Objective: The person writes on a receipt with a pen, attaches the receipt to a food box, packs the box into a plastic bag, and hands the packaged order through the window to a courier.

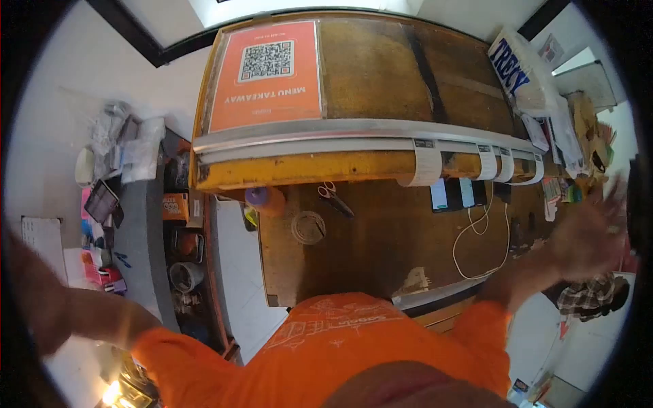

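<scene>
My left hand is stretched out at the far left edge, blurred and partly cut off, so its fingers do not show clearly. To the right, my right hand is raised past the end of the wooden desk. Motion smears its fingers, and whether they hold anything cannot be told. A dark object stands at the picture's edge beside that hand. Colourful papers or packets lie on the desk close to it. Two phones with lit screens rest further left, with a white charging cable looping below.
Scissors, a round clear container and an orange cup-like item are on the desk. Paper slips hang from the raised shelf's rail. A grey counter with cluttered shelves runs along the left. A lit lamp glows at lower left.
</scene>
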### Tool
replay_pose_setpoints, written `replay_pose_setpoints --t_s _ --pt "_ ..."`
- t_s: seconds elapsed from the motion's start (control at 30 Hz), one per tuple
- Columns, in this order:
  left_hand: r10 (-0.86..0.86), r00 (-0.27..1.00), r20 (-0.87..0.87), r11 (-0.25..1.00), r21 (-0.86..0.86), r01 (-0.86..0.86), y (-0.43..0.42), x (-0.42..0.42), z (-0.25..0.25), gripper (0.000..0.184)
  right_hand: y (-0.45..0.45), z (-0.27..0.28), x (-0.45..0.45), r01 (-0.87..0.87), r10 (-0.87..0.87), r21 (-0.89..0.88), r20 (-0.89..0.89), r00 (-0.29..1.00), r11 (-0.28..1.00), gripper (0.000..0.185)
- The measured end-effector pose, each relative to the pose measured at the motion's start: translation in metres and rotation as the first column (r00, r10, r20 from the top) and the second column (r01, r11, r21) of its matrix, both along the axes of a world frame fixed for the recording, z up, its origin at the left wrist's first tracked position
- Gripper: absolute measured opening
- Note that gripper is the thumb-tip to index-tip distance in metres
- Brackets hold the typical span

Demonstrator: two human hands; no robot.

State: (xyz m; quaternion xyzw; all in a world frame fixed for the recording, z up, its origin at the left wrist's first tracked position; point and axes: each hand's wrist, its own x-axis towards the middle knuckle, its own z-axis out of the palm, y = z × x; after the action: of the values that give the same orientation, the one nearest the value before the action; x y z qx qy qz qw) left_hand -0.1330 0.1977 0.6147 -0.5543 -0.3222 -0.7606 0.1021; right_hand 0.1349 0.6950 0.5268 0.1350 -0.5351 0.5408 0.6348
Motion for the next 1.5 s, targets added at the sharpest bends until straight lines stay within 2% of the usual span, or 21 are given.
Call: replay_pose_setpoints --t_s 0.03,0.07,0.1,0.2,0.33,0.6,0.77,0.87,0.97,1.0,1.03,1.07,1.1,1.13,1.17,1.23,1.27,1.33,1.37,1.43,1.5 --pt "-0.132 0.967 -0.216 0.987 -0.118 0.109 0.035 0.030 0.027 0.086 -0.027 0.045 -0.003 -0.317 0.314 0.157 0.045 0.948 0.935 0.049" --pt "-0.161 0.909 -0.384 0.966 -0.250 0.066 0.050 0.058 0.034 0.085 -0.053 0.091 -0.006 -0.574 0.549 0.239 0.168 0.819 0.783 0.049" --pt "-0.183 0.839 -0.512 0.942 -0.335 0.000 0.068 0.081 0.037 0.083 -0.077 0.113 -0.008 -0.678 0.600 0.413 0.320 0.733 0.608 0.049" --pt "-0.201 0.722 -0.662 0.897 -0.421 -0.136 0.103 0.125 0.034 0.079 -0.126 0.118 -0.013 -0.653 0.533 0.685 0.438 0.724 0.324 0.050" --pt "-0.157 0.665 -0.731 0.874 -0.416 -0.252 0.108 0.159 0.026 0.073 -0.150 0.107 -0.012 -0.572 0.513 0.789 0.403 0.758 0.224 0.052" --pt "0.008 0.617 -0.787 0.785 -0.378 -0.491 0.074 0.235 0.012 0.061 -0.176 0.090 0.006 -0.473 0.667 0.862 0.245 0.704 0.182 0.057" --pt "0.255 0.542 -0.801 0.665 -0.262 -0.700 0.018 0.297 0.012 0.054 -0.201 0.093 0.005 -0.422 0.789 0.843 -0.005 0.614 0.334 0.060" --pt "0.465 0.309 -0.829 0.454 -0.076 -0.888 -0.043 0.343 0.002 0.049 -0.221 0.084 0.000 -0.404 0.758 0.694 -0.320 0.568 0.596 0.062" --pt "0.711 -0.115 -0.693 0.013 0.177 -0.984 -0.138 0.380 -0.037 0.045 -0.254 0.052 -0.025 -0.558 0.615 0.267 -0.431 0.660 0.786 0.064" --pt "0.748 -0.272 -0.606 -0.181 0.207 -0.961 -0.176 0.390 -0.057 0.044 -0.269 0.034 -0.037 -0.634 0.626 0.124 -0.386 0.677 0.763 0.065" --pt "0.755 -0.426 -0.499 -0.396 0.171 -0.902 -0.217 0.401 -0.087 0.042 -0.275 0.008 -0.054 -0.799 0.803 0.179 -0.313 0.507 0.575 0.056" --pt "0.730 -0.545 -0.411 -0.582 0.043 -0.812 -0.264 0.408 -0.118 0.041 -0.287 -0.030 -0.076 -0.931 0.979 0.309 -0.117 0.167 0.196 0.051" --pt "0.689 -0.641 -0.339 -0.712 -0.148 -0.687 -0.319 0.416 -0.153 0.039 -0.308 -0.069 -0.103 -0.890 0.958 0.366 0.185 -0.217 -0.272 0.052" --pt "0.671 -0.679 -0.299 -0.736 -0.387 -0.556 -0.372 0.425 -0.192 0.038 -0.337 -0.109 -0.125 -0.825 0.828 0.256 0.419 -0.374 -0.503 0.057" --pt "0.722 -0.666 -0.187 -0.603 -0.643 -0.473 -0.428 0.434 -0.231 0.044 -0.367 -0.175 -0.138 -0.981 0.798 -0.068 0.574 -0.187 -0.180 0.045" --pt "0.695 -0.603 -0.391 -0.461 -0.886 0.043 -0.541 0.455 -0.340 0.061 -0.494 -0.183 -0.139 -0.900 0.654 -0.422 0.713 -0.254 0.111 0.024" --pt "0.729 -0.467 -0.501 -0.389 -0.864 0.319 -0.596 0.465 -0.392 0.069 -0.531 -0.215 -0.162 -0.951 0.459 -0.293 0.861 -0.218 0.098 0.022" --pt "0.830 -0.256 -0.495 -0.293 -0.778 0.555 -0.647 0.452 -0.454 0.077 -0.608 -0.254 -0.182 -0.912 0.028 -0.306 0.950 -0.310 0.274 0.042" --pt "0.859 -0.187 -0.477 -0.267 -0.728 0.631 -0.657 0.442 -0.468 0.081 -0.632 -0.272 -0.188 -0.912 0.009 -0.311 0.947 -0.320 0.269 0.042" --pt "0.847 -0.196 -0.494 -0.274 -0.723 0.634 -0.671 0.421 -0.465 0.085 -0.680 -0.300 -0.201 -0.979 -0.551 -0.068 0.818 -0.164 0.191 0.046" --pt "0.775 -0.213 -0.596 -0.443 -0.751 0.490 -0.701 0.407 -0.529 0.087 -0.718 -0.311 -0.201 -0.982 -0.462 -0.008 0.882 -0.095 0.188 0.048"
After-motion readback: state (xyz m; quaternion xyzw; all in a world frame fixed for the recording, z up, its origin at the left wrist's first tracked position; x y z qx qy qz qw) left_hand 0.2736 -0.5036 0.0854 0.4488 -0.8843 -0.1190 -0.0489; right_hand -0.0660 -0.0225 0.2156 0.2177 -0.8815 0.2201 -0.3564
